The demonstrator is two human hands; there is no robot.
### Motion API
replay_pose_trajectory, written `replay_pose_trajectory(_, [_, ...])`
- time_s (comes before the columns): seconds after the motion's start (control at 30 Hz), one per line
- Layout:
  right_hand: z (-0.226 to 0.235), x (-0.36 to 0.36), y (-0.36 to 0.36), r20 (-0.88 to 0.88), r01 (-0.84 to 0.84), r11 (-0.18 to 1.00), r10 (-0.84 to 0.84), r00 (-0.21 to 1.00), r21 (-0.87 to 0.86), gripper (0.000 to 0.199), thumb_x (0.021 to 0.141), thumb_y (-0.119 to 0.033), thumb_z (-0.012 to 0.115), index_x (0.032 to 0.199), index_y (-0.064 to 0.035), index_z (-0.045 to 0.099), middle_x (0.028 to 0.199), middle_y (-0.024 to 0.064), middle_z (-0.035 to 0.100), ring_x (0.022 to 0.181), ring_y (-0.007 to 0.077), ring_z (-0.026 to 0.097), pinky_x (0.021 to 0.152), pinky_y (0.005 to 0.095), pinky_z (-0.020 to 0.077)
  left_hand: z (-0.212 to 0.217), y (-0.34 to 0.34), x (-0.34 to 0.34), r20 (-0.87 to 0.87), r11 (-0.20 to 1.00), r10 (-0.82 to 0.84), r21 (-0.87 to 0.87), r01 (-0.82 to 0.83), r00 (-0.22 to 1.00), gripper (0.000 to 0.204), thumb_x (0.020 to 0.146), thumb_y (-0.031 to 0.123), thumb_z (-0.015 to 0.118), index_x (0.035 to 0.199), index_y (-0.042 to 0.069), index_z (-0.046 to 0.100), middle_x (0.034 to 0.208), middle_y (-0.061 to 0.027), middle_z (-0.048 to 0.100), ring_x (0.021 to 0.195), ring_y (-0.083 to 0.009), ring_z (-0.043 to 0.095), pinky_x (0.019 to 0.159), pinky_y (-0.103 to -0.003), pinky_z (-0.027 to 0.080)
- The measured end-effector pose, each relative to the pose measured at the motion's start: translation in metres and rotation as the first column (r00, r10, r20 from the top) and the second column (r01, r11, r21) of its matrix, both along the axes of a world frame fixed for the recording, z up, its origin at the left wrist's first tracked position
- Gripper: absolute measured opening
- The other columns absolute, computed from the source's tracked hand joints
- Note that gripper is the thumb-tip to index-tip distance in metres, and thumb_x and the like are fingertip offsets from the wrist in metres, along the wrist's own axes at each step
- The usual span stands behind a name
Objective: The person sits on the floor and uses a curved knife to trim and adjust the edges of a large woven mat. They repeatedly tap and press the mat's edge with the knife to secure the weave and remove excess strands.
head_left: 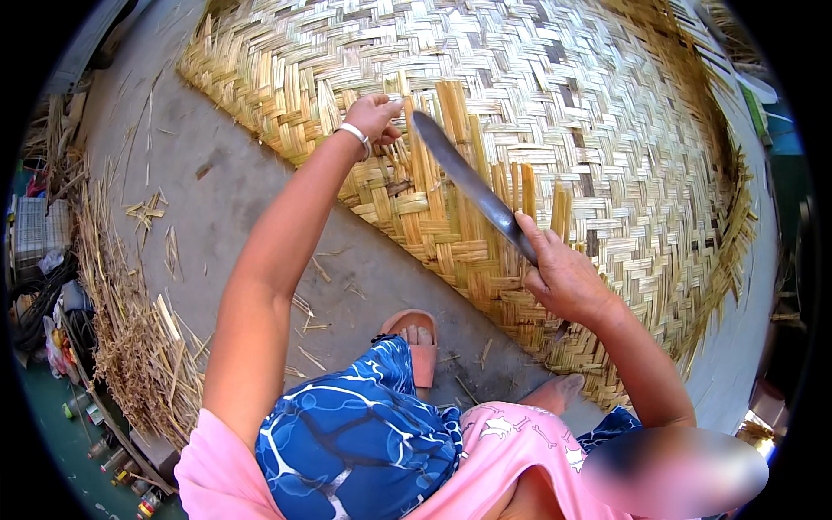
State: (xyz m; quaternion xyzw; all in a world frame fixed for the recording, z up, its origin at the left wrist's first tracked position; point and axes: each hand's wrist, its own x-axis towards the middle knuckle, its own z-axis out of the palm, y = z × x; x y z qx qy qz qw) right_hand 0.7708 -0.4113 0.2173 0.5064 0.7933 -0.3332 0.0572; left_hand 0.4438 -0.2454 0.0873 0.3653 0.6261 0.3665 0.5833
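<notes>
Head view: the right hand [563,276] clamps one curved, dark metal blade [468,184] over one large, tan woven mat [641,217] on grey ground [217,217]. The left hand [374,120] is beside flat yellow strips [451,108]; whether it pinches one, I cannot tell.

No readable text tbh, not by the fingers of the left hand [374,120], right hand [563,276], or farther out.
</notes>
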Motion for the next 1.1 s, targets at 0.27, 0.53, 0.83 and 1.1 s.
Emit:
replay_pose_trajectory(0.27, [-0.006,-0.027,0.062,0.422,-0.214,0.975,0.167,0.891,0.065,0.053,0.093,-0.025,0.046,0.145,-0.0166,0.036,0.094,0.0173,0.059,0.071,0.0290,0.064,0.061,0.0434,0.0513,0.022,0.051,-0.005,-0.039,0.992,-0.125,-0.040,0.124,0.991,0.018,0.084,0.024,0.074,0.091,0.010,0.064,0.073,0.0026,0.064,0.058,-0.0031,0.058,0.046,-0.017,0.043])
replay_pose_trajectory(0.53, [-0.029,-0.046,0.103,0.476,-0.235,0.971,0.191,0.859,0.034,0.052,0.094,-0.031,0.047,0.144,-0.0221,0.037,0.083,0.0118,0.067,0.071,0.0279,0.067,0.059,0.0426,0.0523,-0.004,0.056,-0.009,-0.549,0.919,-0.250,0.124,0.373,0.798,0.018,0.080,0.024,0.075,0.084,0.007,0.071,0.073,0.0007,0.065,0.061,-0.0071,0.054,0.055,-0.024,0.045])
replay_pose_trajectory(0.83, [-0.041,-0.044,0.113,0.454,-0.201,0.979,0.188,0.871,-0.019,0.051,0.095,-0.036,0.044,0.145,-0.0291,0.036,0.086,0.0124,0.069,0.080,0.0297,0.067,0.069,0.0439,0.0527,0.042,0.048,0.016,-0.948,0.633,-0.313,-0.251,0.732,-0.055,0.018,0.084,0.021,0.064,0.089,0.005,0.071,0.091,-0.0162,0.069,0.085,-0.0335,0.067,0.073,-0.041,0.054])
replay_pose_trajectory(1.1, [-0.044,-0.044,0.121,0.352,-0.174,0.982,0.187,0.917,-0.067,0.046,0.097,-0.038,0.042,0.142,-0.0282,0.038,0.081,0.0140,0.066,0.072,0.0288,0.065,0.066,0.0428,0.0522,0.047,0.007,0.030,-0.899,0.620,-0.434,-0.347,0.703,-0.061,0.015,0.087,0.016,0.060,0.081,0.005,0.069,0.085,-0.0138,0.069,0.076,-0.0288,0.066,0.067,-0.039,0.054])
